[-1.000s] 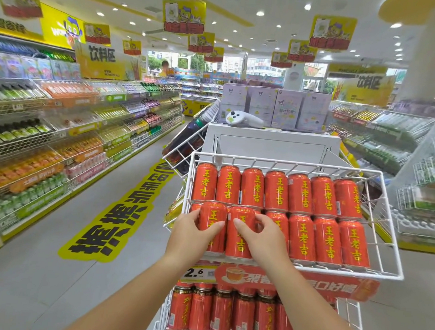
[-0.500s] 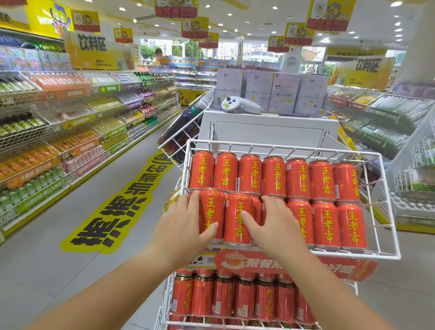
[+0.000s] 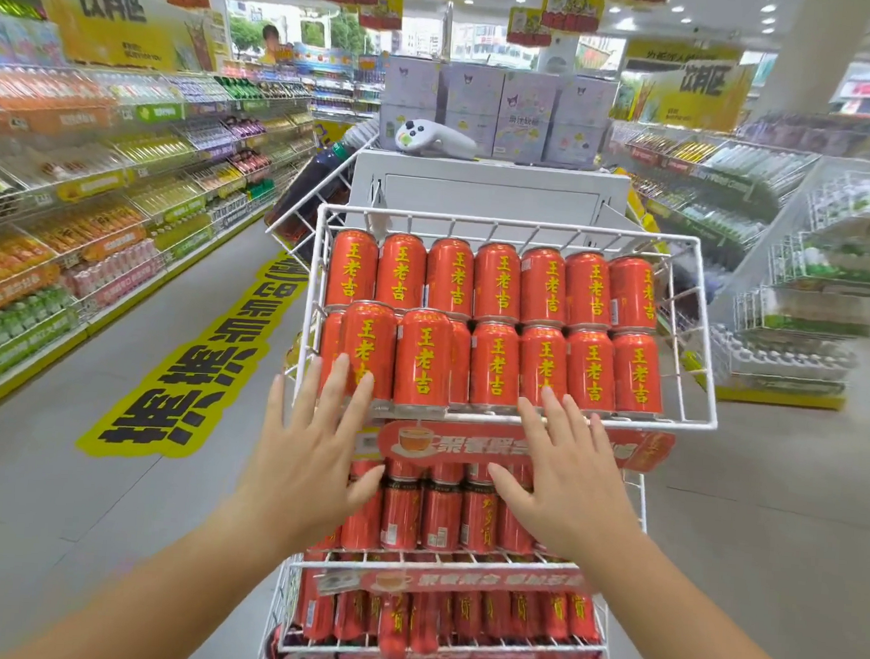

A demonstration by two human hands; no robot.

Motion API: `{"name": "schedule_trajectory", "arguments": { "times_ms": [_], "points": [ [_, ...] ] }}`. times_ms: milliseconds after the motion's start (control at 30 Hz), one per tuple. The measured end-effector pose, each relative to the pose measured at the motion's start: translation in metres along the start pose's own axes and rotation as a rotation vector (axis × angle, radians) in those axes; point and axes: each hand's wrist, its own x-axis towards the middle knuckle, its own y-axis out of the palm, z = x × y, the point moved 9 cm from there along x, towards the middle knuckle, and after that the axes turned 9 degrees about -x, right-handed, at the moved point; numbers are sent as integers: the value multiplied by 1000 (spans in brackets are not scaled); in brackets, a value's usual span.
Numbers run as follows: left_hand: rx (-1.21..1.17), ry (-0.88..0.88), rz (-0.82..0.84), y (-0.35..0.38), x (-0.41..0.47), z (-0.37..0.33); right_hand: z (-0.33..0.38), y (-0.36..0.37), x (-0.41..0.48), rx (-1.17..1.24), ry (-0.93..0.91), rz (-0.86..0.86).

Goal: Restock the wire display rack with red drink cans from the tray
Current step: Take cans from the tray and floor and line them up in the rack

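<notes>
The left hand (image 3: 310,459) is open with its fingers spread, holding nothing. Its fingertips overlap the bottom of the left front can (image 3: 367,350), though it is not clear whether they actually touch it. The right hand (image 3: 563,487) is open and empty too, splayed in front of the price strip (image 3: 466,442), with its fingertips reaching up to the front rail (image 3: 637,420) of the top basket.

The red cans are in that top basket of the wire rack (image 3: 507,224). There is a full back row (image 3: 498,282) and a second row (image 3: 543,367). The left front can and the second front can (image 3: 423,357) stand forward of those rows, hard against the rail. The tray is not in view.

The main risk lies with those two forward cans. The rail is low and reaches only their bases, and the basket appears to slope toward the person. A stray brush from the left fingers could therefore tip a can over the edge. It would probably hit the lower cans (image 3: 440,515) or the floor (image 3: 767,558) and get dented.

Pushing the pair back could also go badly. The cans behind look tightly packed, so one might jam, twist or ride up instead of sliding into place.

Finally, since the tray is out of sight, turning to find it with both hands this close could clip the rail or the price strip.
</notes>
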Motion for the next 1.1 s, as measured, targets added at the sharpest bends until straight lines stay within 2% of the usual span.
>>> {"name": "schedule_trajectory", "arguments": {
  "times_ms": [200,367,533,767,1100],
  "points": [
    [-12,0,41,44,-52,-70,-39,42,-62,27,-67,51],
    [-54,-34,193,117,-102,-130,-70,113,-125,55,-135,155],
    [-108,-39,407,210,-153,-183,-85,215,-193,80,-145,314],
    [-133,26,680,406,-232,-231,-89,413,-298,117,-57,564],
    [-89,15,835,736,-349,-204,-59,765,-426,143,102,869]
  ]
}}
